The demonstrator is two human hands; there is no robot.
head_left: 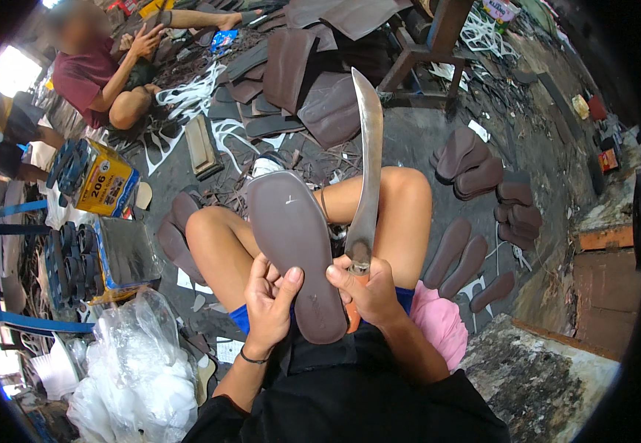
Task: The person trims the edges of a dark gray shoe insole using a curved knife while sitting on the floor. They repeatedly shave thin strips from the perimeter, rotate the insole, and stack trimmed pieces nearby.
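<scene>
Over my lap, a brown sandal sole [291, 221] is held up with its broad end away from me. My left hand [267, 301] grips its left edge near the narrow end, thumb on the upper face. In my right hand [372, 292] is a large knife [368, 162] with a curved blade and an orange handle, mostly covered by my fingers. The blade points away from me, to the right of the sole. My right thumb presses against the sole's right edge. A small light mark shows on the broad end.
Cut soles [468, 166] lie in groups on the floor at right. Brown sheets [287, 70] are heaped ahead, near a wooden stand [439, 52]. At left are a plastic bag [132, 376] and a yellow tin [106, 181]. Another person [88, 74] sits at the far left.
</scene>
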